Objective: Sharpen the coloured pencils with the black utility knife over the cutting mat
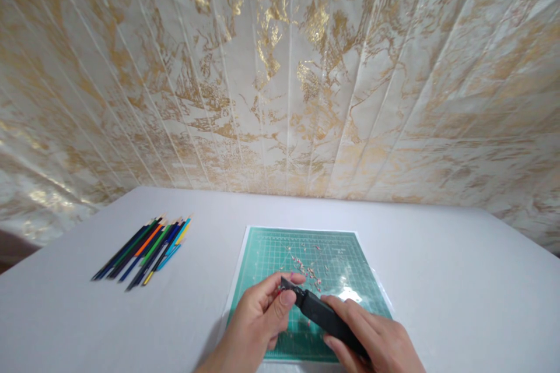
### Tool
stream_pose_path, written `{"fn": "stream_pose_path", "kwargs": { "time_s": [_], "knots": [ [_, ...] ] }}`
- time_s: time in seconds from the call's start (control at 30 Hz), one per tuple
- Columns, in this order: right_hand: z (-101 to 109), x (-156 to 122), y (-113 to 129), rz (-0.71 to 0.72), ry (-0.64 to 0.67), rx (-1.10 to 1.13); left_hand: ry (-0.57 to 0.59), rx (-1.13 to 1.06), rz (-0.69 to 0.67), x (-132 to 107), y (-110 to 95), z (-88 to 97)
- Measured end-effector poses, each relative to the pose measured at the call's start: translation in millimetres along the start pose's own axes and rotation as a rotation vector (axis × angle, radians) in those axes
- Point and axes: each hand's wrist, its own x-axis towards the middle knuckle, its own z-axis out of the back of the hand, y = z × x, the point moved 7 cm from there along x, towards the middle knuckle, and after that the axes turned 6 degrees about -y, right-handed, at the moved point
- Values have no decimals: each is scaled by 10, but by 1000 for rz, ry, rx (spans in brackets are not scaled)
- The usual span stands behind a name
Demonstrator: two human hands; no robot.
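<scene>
One mat (263, 256), two hands (265, 316) (378, 331), seemingly one knife (321, 313).

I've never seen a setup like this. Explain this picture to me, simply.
There is no machine here: a person is working with two bare hands. The one picture comes from a camera worn on their head, looking forward and down. On the white table, a bundle of colored pencils lies to the left. Nearer the middle is a green gridded mat, with small shavings scattered on it. The right hand grips a black-handled knife, its blade pointing at the left hand. The left fingers curl close to the blade; what they hold, if anything, is too hidden to tell.
</scene>
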Motion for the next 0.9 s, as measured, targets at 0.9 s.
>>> {"fn": "stream_pose_path", "kwargs": {
  "time_s": [0.9],
  "knots": [
    [-31, -13, 0, -3, 30, 83, 110, 46, -41, -74, -19, -43]
  ]
}}
